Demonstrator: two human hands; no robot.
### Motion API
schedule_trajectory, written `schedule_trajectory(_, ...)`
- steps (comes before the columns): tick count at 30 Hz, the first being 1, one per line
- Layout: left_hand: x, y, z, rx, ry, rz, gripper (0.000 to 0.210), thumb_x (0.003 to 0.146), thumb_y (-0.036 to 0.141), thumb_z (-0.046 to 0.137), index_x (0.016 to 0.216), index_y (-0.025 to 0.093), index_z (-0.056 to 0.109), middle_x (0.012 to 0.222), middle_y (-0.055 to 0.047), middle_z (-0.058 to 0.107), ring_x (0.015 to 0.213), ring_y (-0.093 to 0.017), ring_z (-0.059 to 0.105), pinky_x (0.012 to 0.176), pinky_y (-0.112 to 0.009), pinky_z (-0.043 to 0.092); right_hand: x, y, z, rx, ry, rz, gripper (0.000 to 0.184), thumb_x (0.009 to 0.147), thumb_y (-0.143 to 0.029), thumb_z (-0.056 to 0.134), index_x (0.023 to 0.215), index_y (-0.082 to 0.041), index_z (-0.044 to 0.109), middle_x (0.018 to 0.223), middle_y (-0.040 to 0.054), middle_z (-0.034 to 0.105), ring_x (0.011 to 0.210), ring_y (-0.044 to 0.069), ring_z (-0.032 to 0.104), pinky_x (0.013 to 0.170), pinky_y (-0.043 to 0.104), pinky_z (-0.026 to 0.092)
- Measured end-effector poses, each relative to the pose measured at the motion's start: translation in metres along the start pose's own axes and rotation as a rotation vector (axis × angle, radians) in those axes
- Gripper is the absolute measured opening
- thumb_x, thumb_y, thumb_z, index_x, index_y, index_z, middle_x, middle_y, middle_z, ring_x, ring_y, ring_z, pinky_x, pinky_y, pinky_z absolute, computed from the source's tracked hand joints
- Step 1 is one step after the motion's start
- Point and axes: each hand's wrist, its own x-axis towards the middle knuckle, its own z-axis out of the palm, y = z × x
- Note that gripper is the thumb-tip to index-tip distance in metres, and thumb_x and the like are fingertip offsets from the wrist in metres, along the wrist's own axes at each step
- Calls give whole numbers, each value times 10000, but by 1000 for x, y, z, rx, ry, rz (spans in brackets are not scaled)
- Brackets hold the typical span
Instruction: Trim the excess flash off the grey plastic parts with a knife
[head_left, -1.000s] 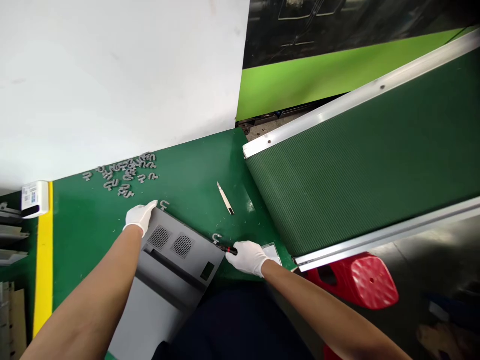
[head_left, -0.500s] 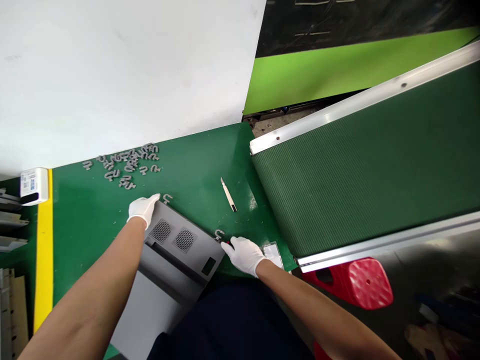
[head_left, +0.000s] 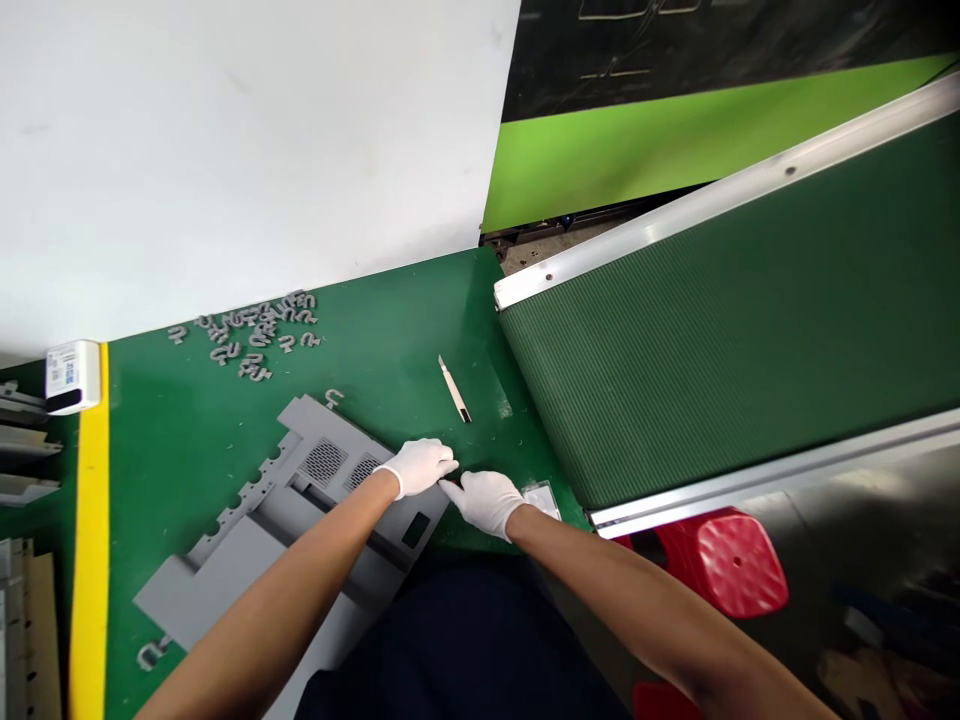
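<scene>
Fingers at panel — grey, vented

The gloved left hand and right hand are held close together at the edge of a grey panel laid on the table.

Left hand and right hand in matching white gloves, plain, close-fitting, ending around the wrist; forearms bare; navy, nearly black clothing over the body, rounded outline in front; fabric details too dark to tell.
</scene>
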Motion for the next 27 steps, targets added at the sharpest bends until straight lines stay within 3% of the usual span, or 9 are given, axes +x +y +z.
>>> schedule_trajectory(4,-2,-6,-13,-58,158,-74,382,956,449,507,664,206,546,860,-99,665,870,-263,637,824,-377,470,-1,5,-1,95,24,99,507,1067,-572,381,1211,-227,724,1100,171,773,1065,340,743,902,454,549)
schedule_trajectory(7,-17,-24,-42,-145,342,-200,501,1040,533,274,814,203,576,883,-88,672,853,-243,637,817,-367,499,-3,6,-4,186,70,203,684,1081,-636,202,1073,-190,720,1048,164,783,1041,320,752,900,425,543)
schedule_trajectory(9,-31,-51,-72,-258,532,-332,607,1047,583,144,991,193,606,953,-92,690,893,-246,650,821,-365,522,-5,4,-8,245,87,240,711,1083,-640,143,1030,-208,706,1049,137,788,1032,293,754,892,392,535)
schedule_trajectory(13,-60,-118,-135,-374,1071,-727,585,1007,566,354,1406,179,537,1334,-206,633,1192,-348,624,1025,-500,502,-2,-8,-18,313,95,249,696,1073,-660,171,966,-218,699,1009,128,793,986,292,757,856,377,526)
schedule_trajectory(14,-65,-132,-146,-311,1058,-786,603,995,545,382,1445,170,526,1417,-243,587,1264,-395,588,1064,-565,469,1,-13,-22,322,95,241,689,1070,-663,187,954,-216,699,1002,133,793,982,297,756,852,379,525)
schedule_trajectory(16,-73,-152,-158,-217,843,-784,585,972,535,416,1373,165,626,1434,-256,602,1292,-444,575,1086,-617,438,11,-26,-30,332,92,212,678,1065,-665,209,950,-212,701,1005,141,793,988,306,754,851,385,526)
schedule_trajectory(19,-75,-163,-152,-234,519,-599,516,923,601,493,1103,217,787,1282,-153,740,1180,-378,667,1049,-479,507,37,-51,-43,332,77,159,664,1055,-663,238,1000,-202,712,1059,163,789,1044,322,744,888,405,526)
schedule_trajectory(22,-71,-164,-135,-253,432,-513,534,894,655,517,962,224,825,1288,-120,745,1165,-350,684,1048,-410,514,73,-80,-55,318,44,106,680,1037,-683,265,1056,-183,726,1131,194,776,1119,343,722,953,439,519)
schedule_trajectory(27,-67,-175,-118,-270,428,-441,570,940,622,448,1034,210,831,1345,-107,691,1255,-301,639,1153,-346,429,127,-123,-69,300,-22,49,758,1013,-717,255,1115,-143,740,1177,233,758,1148,384,709,985,500,523)
